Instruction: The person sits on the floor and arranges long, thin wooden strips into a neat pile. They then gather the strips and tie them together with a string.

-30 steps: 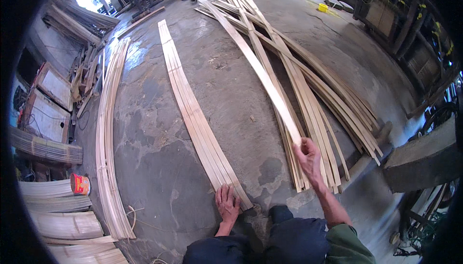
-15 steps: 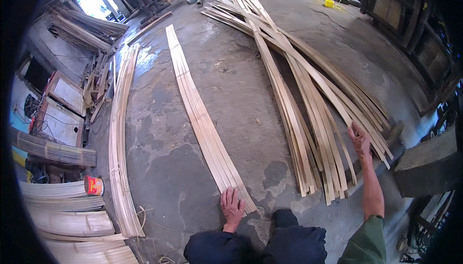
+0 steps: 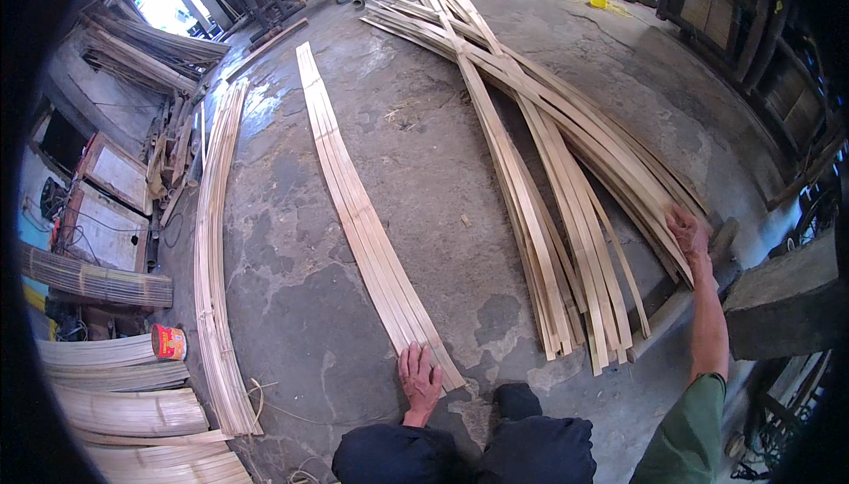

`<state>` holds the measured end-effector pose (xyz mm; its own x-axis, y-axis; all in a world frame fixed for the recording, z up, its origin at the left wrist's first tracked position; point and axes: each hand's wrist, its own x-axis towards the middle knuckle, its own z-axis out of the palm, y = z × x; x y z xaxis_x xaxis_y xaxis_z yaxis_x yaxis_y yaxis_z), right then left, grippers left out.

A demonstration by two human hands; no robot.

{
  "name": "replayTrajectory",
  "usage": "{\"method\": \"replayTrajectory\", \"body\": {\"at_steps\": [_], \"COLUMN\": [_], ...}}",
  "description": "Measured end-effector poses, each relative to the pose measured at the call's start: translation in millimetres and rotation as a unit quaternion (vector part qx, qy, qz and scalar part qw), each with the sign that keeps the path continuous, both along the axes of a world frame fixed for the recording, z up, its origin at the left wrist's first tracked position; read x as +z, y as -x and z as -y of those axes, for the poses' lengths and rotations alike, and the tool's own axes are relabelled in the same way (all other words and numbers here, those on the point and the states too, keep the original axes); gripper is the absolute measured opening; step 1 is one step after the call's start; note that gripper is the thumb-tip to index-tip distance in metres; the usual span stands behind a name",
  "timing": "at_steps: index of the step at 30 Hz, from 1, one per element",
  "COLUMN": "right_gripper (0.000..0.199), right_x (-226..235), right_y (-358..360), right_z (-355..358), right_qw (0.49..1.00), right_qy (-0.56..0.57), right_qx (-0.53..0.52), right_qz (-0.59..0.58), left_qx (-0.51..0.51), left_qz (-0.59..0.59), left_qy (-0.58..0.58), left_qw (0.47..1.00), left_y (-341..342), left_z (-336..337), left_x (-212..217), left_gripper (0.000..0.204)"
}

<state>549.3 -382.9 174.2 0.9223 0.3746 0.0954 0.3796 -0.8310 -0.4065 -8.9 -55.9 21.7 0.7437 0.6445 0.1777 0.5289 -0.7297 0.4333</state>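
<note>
My left hand [image 3: 420, 381] lies flat, fingers stretched, over the near end of a row of pale bamboo strips [image 3: 347, 197] placed side by side on the floor. Far to the right, my right hand [image 3: 691, 235] is closed at the near part of a bundle of long bamboo strips [image 3: 610, 161]; its fingertips are partly hidden, so how many strips it grips does not show. Two more bundles, the inner strips [image 3: 517, 228] and the middle strips [image 3: 579, 245], fan out left of it and cross it toward the far end.
At the left lies another long bundle of strips [image 3: 215, 254]. Rolled slatted pieces [image 3: 133, 409] and a red tin [image 3: 168, 342] sit by the left wall. A concrete block [image 3: 783, 307] stands near my right arm. A yellow tub [image 3: 599, 0] is far back.
My right hand has moved right and slightly nearer the bundle, bringing the strip that slanted across the top onto the right bundle. The left hand stays on its row.
</note>
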Motion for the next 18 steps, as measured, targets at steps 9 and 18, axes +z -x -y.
{"method": "replayTrajectory", "body": {"at_steps": [9, 18], "right_gripper": [0.053, 0.047], "right_x": [-1, -27], "right_y": [3, 10], "right_z": [5, 14], "right_qw": [1.0, 0.994], "right_qy": [0.011, -0.096], "right_qx": [0.015, -0.004], "right_qz": [0.005, 0.053], "left_qx": [0.004, 0.005], "left_qz": [-0.004, -0.002], "left_qy": [0.001, -0.001], "left_qw": [1.0, 1.0], "left_y": [4, 2], "left_z": [-3, -2], "left_x": [2, 3], "left_gripper": [0.056, 0.055]}}
